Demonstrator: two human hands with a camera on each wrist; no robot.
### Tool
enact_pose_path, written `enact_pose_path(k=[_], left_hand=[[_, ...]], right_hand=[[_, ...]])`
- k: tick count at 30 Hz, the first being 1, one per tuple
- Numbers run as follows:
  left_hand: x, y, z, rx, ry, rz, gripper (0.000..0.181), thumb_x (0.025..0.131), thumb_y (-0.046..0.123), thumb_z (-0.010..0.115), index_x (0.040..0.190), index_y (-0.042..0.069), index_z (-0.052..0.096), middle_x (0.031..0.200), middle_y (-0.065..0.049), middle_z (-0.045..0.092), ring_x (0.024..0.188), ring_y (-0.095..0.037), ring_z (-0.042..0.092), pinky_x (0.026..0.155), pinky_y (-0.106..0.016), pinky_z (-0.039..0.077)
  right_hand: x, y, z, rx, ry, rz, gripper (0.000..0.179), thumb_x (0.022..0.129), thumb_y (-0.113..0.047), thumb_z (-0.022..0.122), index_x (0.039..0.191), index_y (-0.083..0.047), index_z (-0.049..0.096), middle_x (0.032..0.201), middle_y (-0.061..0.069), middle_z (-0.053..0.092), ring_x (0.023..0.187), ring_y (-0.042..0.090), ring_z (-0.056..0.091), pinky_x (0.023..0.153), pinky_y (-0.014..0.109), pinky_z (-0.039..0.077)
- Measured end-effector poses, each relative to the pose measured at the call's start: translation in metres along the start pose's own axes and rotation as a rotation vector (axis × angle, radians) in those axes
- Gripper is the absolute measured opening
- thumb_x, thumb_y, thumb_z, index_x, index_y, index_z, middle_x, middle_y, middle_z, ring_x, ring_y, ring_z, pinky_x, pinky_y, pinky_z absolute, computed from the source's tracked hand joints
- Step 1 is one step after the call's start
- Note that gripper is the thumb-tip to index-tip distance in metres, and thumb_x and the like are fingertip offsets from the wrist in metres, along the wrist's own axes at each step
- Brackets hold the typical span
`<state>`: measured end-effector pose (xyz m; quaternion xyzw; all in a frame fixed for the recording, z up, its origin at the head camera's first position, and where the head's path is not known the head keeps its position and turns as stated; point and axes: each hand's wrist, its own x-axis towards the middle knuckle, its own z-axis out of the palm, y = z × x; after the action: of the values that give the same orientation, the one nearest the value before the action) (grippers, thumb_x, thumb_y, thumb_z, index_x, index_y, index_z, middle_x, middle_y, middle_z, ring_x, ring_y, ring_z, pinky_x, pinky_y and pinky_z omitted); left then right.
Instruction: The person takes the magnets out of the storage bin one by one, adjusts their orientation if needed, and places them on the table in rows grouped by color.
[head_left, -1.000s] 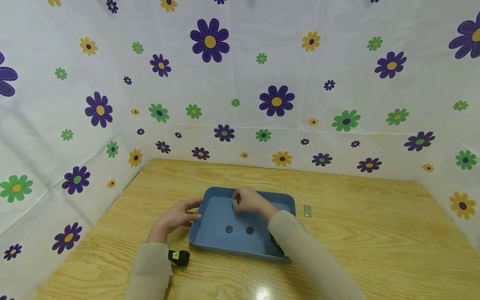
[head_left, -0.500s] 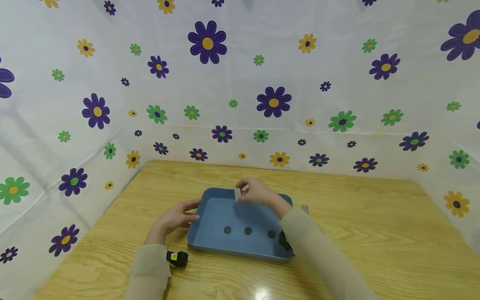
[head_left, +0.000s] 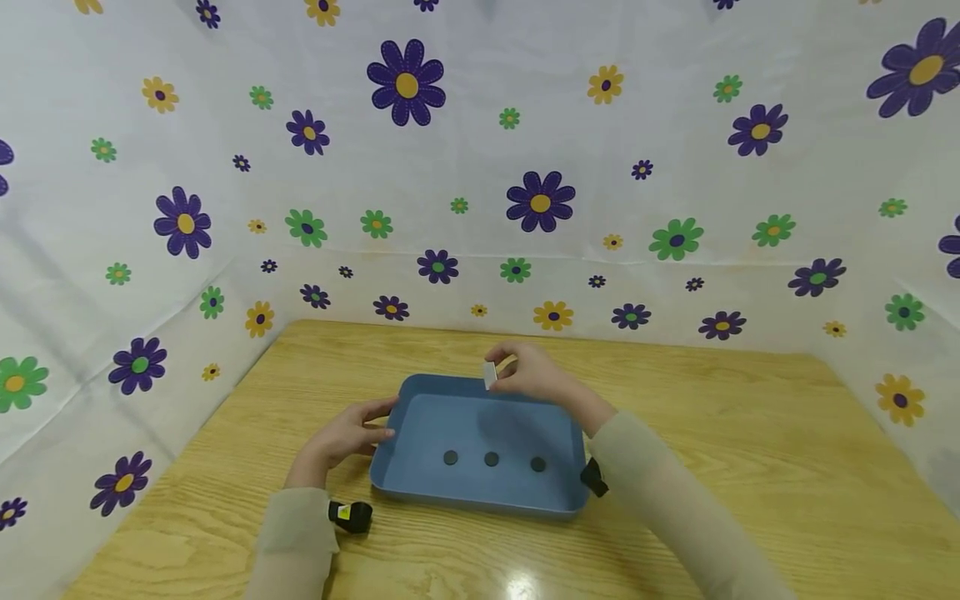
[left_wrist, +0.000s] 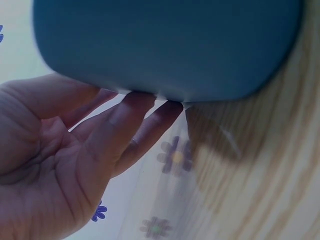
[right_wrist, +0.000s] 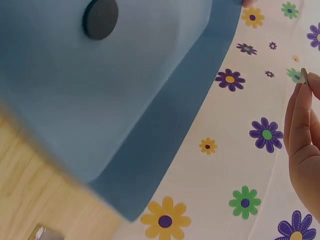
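A blue tray point(head_left: 480, 421) lies flat on the wooden surface point(head_left: 750, 467), a bit to the left of the middle, nearer the surface's left edge than its right edge. Its far long side faces the surface's back edge.

Three round dark discs sit inside the tray in a row along its near side: a left disc point(head_left: 450, 457), a middle disc point(head_left: 491, 459) and a right disc point(head_left: 537, 464). They do not touch each other.

The left hand point(head_left: 341, 437) is at the tray's left end, toward the surface's left edge. Its fingers are spread a little and not curled round anything. The tips touch the outside of the tray wall.

The right hand point(head_left: 534, 375) is up in the air by the tray's far rim. Its fingers are closed in a pinch on a small, thin, pale piece point(head_left: 490, 375), which is held up on its edge and does not touch the tray.

The right wrist view shows part of a shiny silver piece point(right_wrist: 45, 234) on the surface, just outside the tray.

Each wrist has a black box, one on the left point(head_left: 351, 516) and one on the right point(head_left: 594, 477). Behind the surface's back edge hangs a white cloth point(head_left: 480, 167) with purple, green and yellow flowers.
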<state>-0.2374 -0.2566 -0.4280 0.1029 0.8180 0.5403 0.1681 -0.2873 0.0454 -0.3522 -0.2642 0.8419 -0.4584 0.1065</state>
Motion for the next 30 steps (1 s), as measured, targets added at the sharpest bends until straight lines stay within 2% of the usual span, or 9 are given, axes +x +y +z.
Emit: enact_pose_path(k=[9,30], left_hand=[[0.002,-0.002,0.001,-0.005,-0.011,0.011,0.058,0.088,0.008,0.054,0.139,0.001,0.026,0.139,-0.025,0.024,0.114,-0.040,0.040,0.079,-0.042,0.047],[0.000,-0.001,0.000,-0.024,-0.002,0.004,0.060,0.087,0.010,0.056,0.138,0.001,0.026,0.139,-0.025,0.024,0.115,-0.040,0.039,0.081,-0.042,0.046]], right_hand=[[-0.023,0.008,-0.018,0.012,0.007,-0.002,0.040,0.075,-0.002,0.067,0.112,0.003,0.053,0.107,0.015,0.051,0.078,0.017,0.057,0.067,0.027,0.049],[-0.072,0.044,-0.057,0.039,0.060,0.081,0.040,0.078,-0.003,0.066,0.113,0.007,0.049,0.113,0.021,0.049,0.083,0.020,0.057,0.071,0.031,0.049]])
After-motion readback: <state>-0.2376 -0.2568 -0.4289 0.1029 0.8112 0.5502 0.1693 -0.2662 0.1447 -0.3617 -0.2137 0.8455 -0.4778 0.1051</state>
